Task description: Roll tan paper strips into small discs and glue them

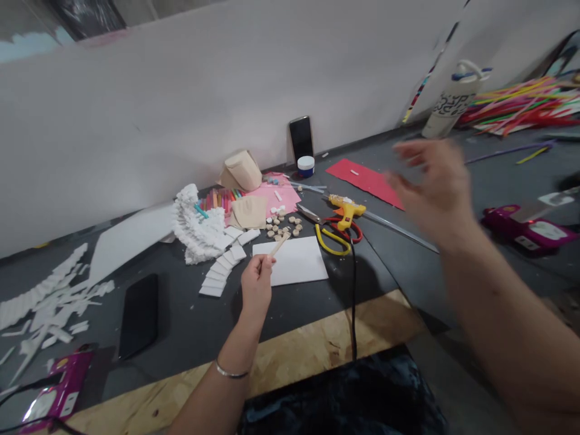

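Note:
Pinched in the fingers of my left hand (pixel 257 283) is a thin, pale wooden stick (pixel 280 244), its tip pointing up and away. Under it lies a white rectangular board (pixel 299 261), partly covered by that hand. Several small beige round pieces (pixel 274 229) sit just beyond the board. My right hand (pixel 430 187) is raised at the right, blurred by motion, thumb and fingers apart with nothing visible between them. Behind it is a red sheet (pixel 365 183), its right end hidden. A yellow glue gun (pixel 347 209) and scissors (pixel 333 240) with red and yellow handles lie between the hands.
White strips (pixel 222 270) form a curved row at left, beside a crumbly white structure (pixel 197 226). A dark phone (pixel 139 315) lies nearer. Another phone (pixel 301 139) leans on the wall behind a small jar (pixel 306 166). Magenta power strips (pixel 528 229) and coloured pipe cleaners (pixel 525 109) occupy the right.

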Demonstrator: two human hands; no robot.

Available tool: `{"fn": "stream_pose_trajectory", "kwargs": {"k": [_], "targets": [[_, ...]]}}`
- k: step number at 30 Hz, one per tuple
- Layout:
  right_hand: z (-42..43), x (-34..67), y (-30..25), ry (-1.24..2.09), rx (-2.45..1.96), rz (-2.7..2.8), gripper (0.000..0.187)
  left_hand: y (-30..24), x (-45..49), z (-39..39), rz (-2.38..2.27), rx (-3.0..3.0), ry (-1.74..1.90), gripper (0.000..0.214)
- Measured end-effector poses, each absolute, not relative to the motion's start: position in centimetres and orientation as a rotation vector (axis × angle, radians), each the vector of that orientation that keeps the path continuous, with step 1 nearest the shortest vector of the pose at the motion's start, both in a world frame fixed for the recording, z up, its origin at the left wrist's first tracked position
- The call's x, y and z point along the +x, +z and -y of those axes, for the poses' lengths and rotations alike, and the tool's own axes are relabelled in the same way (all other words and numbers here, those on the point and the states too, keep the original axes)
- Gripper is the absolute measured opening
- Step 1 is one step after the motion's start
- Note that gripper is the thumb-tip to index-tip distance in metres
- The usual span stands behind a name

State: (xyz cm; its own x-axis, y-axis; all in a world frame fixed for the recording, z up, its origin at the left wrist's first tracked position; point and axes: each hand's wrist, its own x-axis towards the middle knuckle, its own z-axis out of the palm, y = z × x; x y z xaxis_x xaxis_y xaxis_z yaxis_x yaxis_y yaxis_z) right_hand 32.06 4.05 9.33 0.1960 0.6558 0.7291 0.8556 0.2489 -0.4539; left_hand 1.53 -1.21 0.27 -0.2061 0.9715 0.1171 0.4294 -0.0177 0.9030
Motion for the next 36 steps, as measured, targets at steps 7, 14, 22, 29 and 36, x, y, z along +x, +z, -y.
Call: {"fn": "stream_pose_trajectory", "kwargs": {"k": [7,14,22,29,36], "targets": [[-1.8,18.0,3.1,1.365,-1.070,1.833,0.031,0.8,1.6,1.7,-1.665,1.524,1.216,0.031],[-1.9,14.7,0.9,1.613,-1.048,1.367,0.041,1.4,1.8,1.9,-1.664,1.600,1.171,0.026],[-2.8,16.3,0.0,1.429,-1.140,1.238,0.037,0.7,2.3,1.5,-1.630,1.661,1.050,0.032],[-4.6,18.5,0.0,1.441,-1.020,0.960,0.035,0.4,1.9,1.4,-1.594,1.530,1.033,0.034],[-4.5,18.4,0.5,1.381,-1.053,1.073,0.037,1.0,1.5,1.2,-1.511,1.336,1.083,0.039]]}}
